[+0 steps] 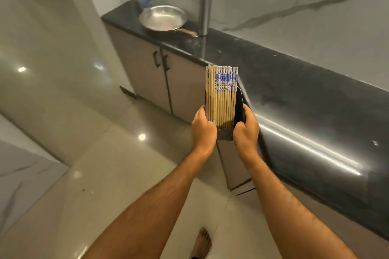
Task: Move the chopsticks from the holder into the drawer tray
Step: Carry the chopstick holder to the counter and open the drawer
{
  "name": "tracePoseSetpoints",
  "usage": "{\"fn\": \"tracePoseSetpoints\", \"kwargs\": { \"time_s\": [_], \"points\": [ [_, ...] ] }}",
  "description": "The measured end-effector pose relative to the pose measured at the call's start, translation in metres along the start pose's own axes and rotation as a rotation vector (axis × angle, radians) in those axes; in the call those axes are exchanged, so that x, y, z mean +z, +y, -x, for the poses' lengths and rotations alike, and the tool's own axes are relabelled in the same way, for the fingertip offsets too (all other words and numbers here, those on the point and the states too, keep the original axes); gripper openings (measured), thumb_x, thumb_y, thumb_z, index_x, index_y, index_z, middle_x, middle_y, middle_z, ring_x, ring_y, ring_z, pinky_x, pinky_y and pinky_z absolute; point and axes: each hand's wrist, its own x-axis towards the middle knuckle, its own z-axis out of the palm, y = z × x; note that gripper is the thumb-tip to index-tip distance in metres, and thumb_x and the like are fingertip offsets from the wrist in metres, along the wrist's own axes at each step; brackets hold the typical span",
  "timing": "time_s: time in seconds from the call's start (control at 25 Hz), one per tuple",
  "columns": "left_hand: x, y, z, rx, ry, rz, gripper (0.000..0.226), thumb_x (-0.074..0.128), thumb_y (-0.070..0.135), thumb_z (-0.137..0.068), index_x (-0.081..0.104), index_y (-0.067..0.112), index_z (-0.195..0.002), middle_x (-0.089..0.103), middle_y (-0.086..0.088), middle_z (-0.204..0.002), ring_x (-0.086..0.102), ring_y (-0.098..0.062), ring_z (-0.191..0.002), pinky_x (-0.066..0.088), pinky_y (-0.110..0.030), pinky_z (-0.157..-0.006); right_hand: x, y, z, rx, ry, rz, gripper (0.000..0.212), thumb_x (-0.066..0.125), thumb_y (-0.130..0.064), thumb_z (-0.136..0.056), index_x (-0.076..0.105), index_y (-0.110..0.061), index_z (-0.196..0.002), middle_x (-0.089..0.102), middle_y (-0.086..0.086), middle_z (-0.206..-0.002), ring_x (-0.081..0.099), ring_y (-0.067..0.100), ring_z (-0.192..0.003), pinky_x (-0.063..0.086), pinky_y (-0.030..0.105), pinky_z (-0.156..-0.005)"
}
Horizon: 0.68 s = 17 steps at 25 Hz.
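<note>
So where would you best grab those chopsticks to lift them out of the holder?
By their patterned blue-and-white top ends, reaching from above. The chopsticks stand packed in the holder, and only those ends rise clear of its rim; both hands hold the holder's sides lower down.

Your work surface is a long black polished stone countertop (294, 94), running from about ten o'clock down to four o'clock along a grey marble-patterned wall. You will find two items standing directly on it, both at its far end near twelve o'clock: a round stainless-steel frying pan (163, 18) with a brownish handle pointing toward three o'clock, and, just beside that handle, a tall upright brushed-steel bottle (204, 4) with a screw cap. The rest of the counter shows only light reflections.
</note>
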Motion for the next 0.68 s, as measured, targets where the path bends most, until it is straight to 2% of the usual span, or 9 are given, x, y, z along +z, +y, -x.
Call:
{"fn": "tracePoseSetpoints", "kwargs": {
  "time_s": [0.12, 0.24, 0.32, 0.36, 0.44, 0.48, 0.56, 0.64, 0.68],
  "points": [
    [-0.076, -0.041, 0.017, -0.037, 0.13, -0.002, 0.047, 0.041, 0.0, -0.095, 0.058, 0.016, -0.135, 0.064, -0.003, -0.125, 0.062, -0.015, -0.113, 0.056, -0.017, -0.083, 0.063, -0.001, 0.049, -0.023, -0.155, -0.032, 0.049, 0.039, 0.011, -0.09, 0.066, -0.017, -0.119, 0.071, -0.005, -0.105, 0.067, 0.008, -0.101, 0.06, 0.029, -0.082],
    [-0.154, -0.097, 0.055, -0.133, 0.286, 0.001, 0.043, 0.04, 0.0, -0.095, 0.058, 0.015, -0.132, 0.063, -0.004, -0.123, 0.061, -0.018, -0.115, 0.058, -0.024, -0.085, 0.13, 0.005, 0.114, -0.035, -0.35, -0.051, 0.048, 0.039, 0.011, -0.094, 0.063, -0.013, -0.127, 0.07, -0.003, -0.112, 0.065, 0.005, -0.106, 0.056, 0.02, -0.085],
    [-0.209, -0.13, 0.094, -0.185, 0.383, 0.017, 0.044, 0.04, 0.0, -0.096, 0.057, 0.016, -0.134, 0.063, -0.004, -0.125, 0.06, -0.017, -0.117, 0.059, -0.03, -0.09, 0.175, 0.006, 0.169, -0.004, -0.471, -0.033, 0.05, 0.038, 0.013, -0.094, 0.063, -0.015, -0.128, 0.069, -0.003, -0.113, 0.064, 0.006, -0.108, 0.057, 0.023, -0.088],
    [-0.231, -0.143, 0.107, -0.198, 0.433, 0.023, 0.044, 0.04, 0.001, -0.097, 0.057, 0.016, -0.135, 0.063, -0.003, -0.125, 0.06, -0.016, -0.117, 0.059, -0.028, -0.09, 0.189, 0.006, 0.19, 0.001, -0.521, -0.021, 0.052, 0.038, 0.013, -0.094, 0.064, -0.018, -0.126, 0.069, -0.007, -0.111, 0.064, 0.006, -0.107, 0.057, 0.025, -0.088],
    [-0.328, -0.201, 0.18, -0.277, 0.698, 0.04, 0.043, 0.042, 0.002, -0.097, 0.057, 0.016, -0.135, 0.064, -0.003, -0.124, 0.06, -0.014, -0.115, 0.058, -0.022, -0.086, 0.254, -0.005, 0.302, -0.037, -0.791, -0.001, 0.06, 0.037, 0.015, -0.09, 0.064, -0.029, -0.12, 0.069, -0.017, -0.106, 0.063, 0.002, -0.104, 0.056, 0.021, -0.085],
    [-0.342, -0.209, 0.196, -0.278, 0.735, 0.01, 0.042, 0.043, 0.002, -0.096, 0.058, 0.016, -0.133, 0.064, -0.003, -0.123, 0.06, -0.014, -0.113, 0.059, -0.023, -0.086, 0.262, -0.008, 0.322, -0.032, -0.83, -0.01, 0.065, 0.036, 0.016, -0.088, 0.063, -0.034, -0.117, 0.068, -0.019, -0.104, 0.063, 0.002, -0.103, 0.056, 0.019, -0.083],
    [-0.348, -0.209, 0.212, -0.287, 0.699, 0.014, 0.043, 0.043, 0.0, -0.094, 0.059, 0.017, -0.131, 0.064, -0.002, -0.119, 0.06, -0.015, -0.112, 0.06, -0.03, -0.087, 0.267, -0.012, 0.333, -0.021, -0.826, -0.058, 0.071, 0.035, 0.018, -0.082, 0.063, -0.04, -0.112, 0.069, -0.019, -0.101, 0.064, 0.005, -0.1, 0.055, 0.017, -0.079],
    [-0.37, -0.217, 0.242, -0.303, 0.743, 0.034, 0.044, 0.043, -0.001, -0.093, 0.059, 0.018, -0.129, 0.064, -0.001, -0.118, 0.06, -0.015, -0.112, 0.059, -0.031, -0.088, 0.28, -0.011, 0.366, -0.034, -0.885, -0.059, 0.072, 0.034, 0.018, -0.079, 0.065, -0.036, -0.115, 0.069, -0.016, -0.102, 0.064, 0.008, -0.101, 0.058, 0.022, -0.081],
    [-0.396, -0.229, 0.269, -0.324, 0.823, 0.043, 0.044, 0.043, -0.001, -0.093, 0.059, 0.018, -0.129, 0.063, 0.0, -0.118, 0.059, -0.014, -0.112, 0.058, -0.029, -0.089, 0.294, -0.014, 0.401, -0.058, -0.964, -0.058, 0.073, 0.033, 0.018, -0.077, 0.065, -0.034, -0.117, 0.069, -0.015, -0.102, 0.064, 0.01, -0.101, 0.058, 0.024, -0.082]
  ]
}}
